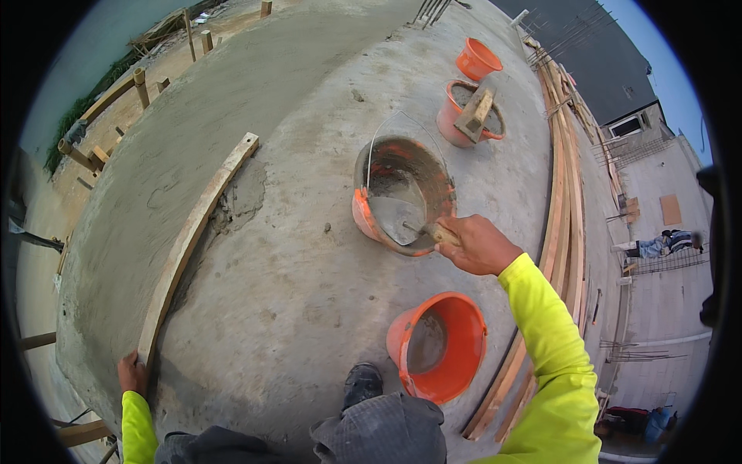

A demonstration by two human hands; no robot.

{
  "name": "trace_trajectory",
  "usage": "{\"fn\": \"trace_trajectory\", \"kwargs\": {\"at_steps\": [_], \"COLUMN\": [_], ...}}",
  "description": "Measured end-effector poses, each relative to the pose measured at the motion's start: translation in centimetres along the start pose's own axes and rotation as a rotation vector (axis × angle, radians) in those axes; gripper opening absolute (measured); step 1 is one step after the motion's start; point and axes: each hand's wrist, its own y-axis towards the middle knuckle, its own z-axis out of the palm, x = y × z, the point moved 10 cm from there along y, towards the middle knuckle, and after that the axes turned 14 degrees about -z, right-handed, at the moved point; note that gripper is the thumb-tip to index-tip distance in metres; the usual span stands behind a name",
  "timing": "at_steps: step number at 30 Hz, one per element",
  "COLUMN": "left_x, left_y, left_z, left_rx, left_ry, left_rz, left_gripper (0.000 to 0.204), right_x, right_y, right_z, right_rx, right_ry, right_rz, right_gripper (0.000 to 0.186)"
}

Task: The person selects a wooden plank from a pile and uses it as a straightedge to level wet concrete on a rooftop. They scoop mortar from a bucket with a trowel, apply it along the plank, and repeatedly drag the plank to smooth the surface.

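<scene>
Grasping trowel (pixel 444 233) with right hand (pixel 481 246), angled into bucket (pixel 363 214) at centre; clasping near end of board (pixel 185 243) with left hand (pixel 133 374), beside smooth concrete (pixel 201 116). Might tip bucket by levering too hard sideways; might gouge concrete by letting board skid.

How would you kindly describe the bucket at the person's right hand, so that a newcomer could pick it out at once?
On the grey concrete slab, orange buckets form a rough line. Take the second bucket, counting away from the boot. Caked grey inside, it alone has a trowel in it, gripped by the right hand.
</scene>
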Motion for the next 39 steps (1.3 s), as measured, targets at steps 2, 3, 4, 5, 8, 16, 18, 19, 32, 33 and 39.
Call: {"fn": "trace_trajectory", "kwargs": {"at_steps": [2,3,4,5,8,16,18,19,32,33,39], "left_x": [-0.1,0.1,-0.1,-0.2,-0.2,-0.3,-1.2,-1.1,0.1,0.0,-0.2], "left_y": [0.0,0.0,-0.1,-0.4,-0.7,-0.6,-0.8,-0.9,-0.7,-0.6,-0.7], "left_z": [0.0,0.0,-0.4,-0.5,-0.4,-0.4,-0.6,-0.6,-0.1,-0.2,-0.2], "left_rx": [0.021,0.031,0.002,-0.024,-0.020,-0.002,-0.010,-0.008,-0.053,-0.050,0.001], "left_ry": [0.000,0.004,0.005,0.006,-0.068,-0.029,-0.077,-0.086,-0.032,-0.021,-0.086], "left_rz": [-0.018,-0.047,-0.039,-0.039,-0.033,-0.015,0.046,0.038,-0.023,-0.031,-0.020], "left_gripper": [0.046,0.046,0.046,0.046,0.046,0.047,0.048,0.048,0.045,0.044,0.042], "right_x": [-1.6,-3.0,-4.7,-6.1,-7.5,3.7,2.9,1.3,-4.1,-3.8,-1.9], "right_y": [0.9,1.4,1.7,1.6,2.2,5.0,2.7,2.0,2.6,3.3,5.1], "right_z": [1.3,1.6,1.6,0.8,-1.1,2.9,1.2,0.0,1.0,1.9,6.1], "right_rx": [0.010,0.024,0.044,0.000,-0.126,0.007,0.075,0.054,-0.198,-0.159,-0.158], "right_ry": [-0.048,-0.102,-0.175,-0.266,-0.497,-0.730,-0.610,-0.477,-0.268,-0.269,-0.139], "right_rz": [0.020,0.061,0.129,0.179,0.230,-0.188,-0.125,0.021,0.174,0.162,0.038], "right_gripper": [0.031,0.030,0.030,0.028,0.026,0.028,0.030,0.034,0.039,0.039,0.031]}}
